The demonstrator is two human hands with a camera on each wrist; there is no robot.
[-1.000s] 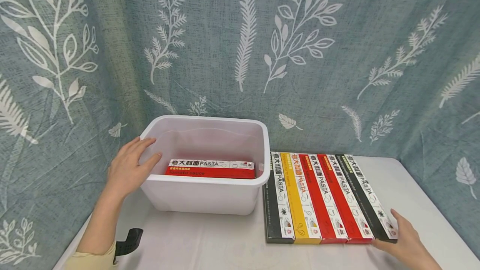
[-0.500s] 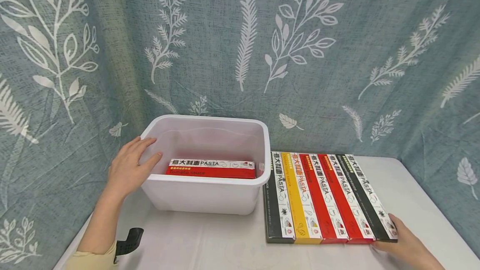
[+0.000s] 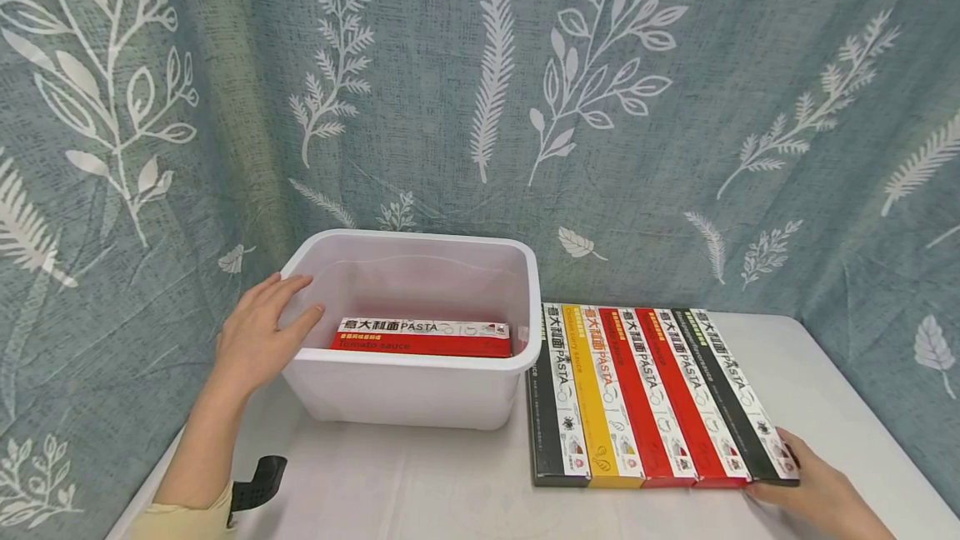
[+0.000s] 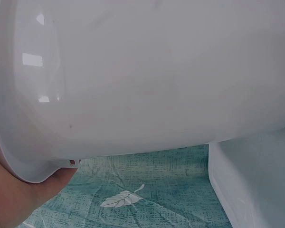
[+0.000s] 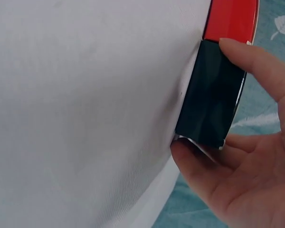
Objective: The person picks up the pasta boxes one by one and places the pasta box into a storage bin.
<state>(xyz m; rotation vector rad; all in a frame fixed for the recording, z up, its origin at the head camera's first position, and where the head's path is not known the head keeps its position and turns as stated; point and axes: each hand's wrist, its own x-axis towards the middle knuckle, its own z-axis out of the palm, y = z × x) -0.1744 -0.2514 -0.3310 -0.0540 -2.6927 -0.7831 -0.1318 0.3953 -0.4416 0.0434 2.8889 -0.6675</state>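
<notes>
My left hand [image 3: 258, 336] grips the left rim of a white plastic bin [image 3: 405, 398], its thumb reaching over the inner side; the left wrist view has the hand at the rim's corner. Inside the bin lies a red-and-white tomato sauce pasta box [image 3: 423, 344]. At the right, my right hand [image 3: 817, 486] holds the near end of a black-and-white pasta box [image 3: 727, 398], the rightmost of a row. In the right wrist view, the thumb presses one edge of the black end [image 5: 211, 95] near the red box beside it, and fingers wrap the opposite side.
Left of the held box lie red pasta boxes [image 3: 641, 411], a yellow one [image 3: 588, 390] and another black one [image 3: 551, 432], side by side against the bin. A white cloth [image 3: 420, 482] covers the table. A patterned blue-green curtain [image 3: 420, 107] hangs behind.
My right hand has closed in on the near end of the rightmost black pasta box, which has shifted slightly right. The left hand has stayed on the bin's rim.
</notes>
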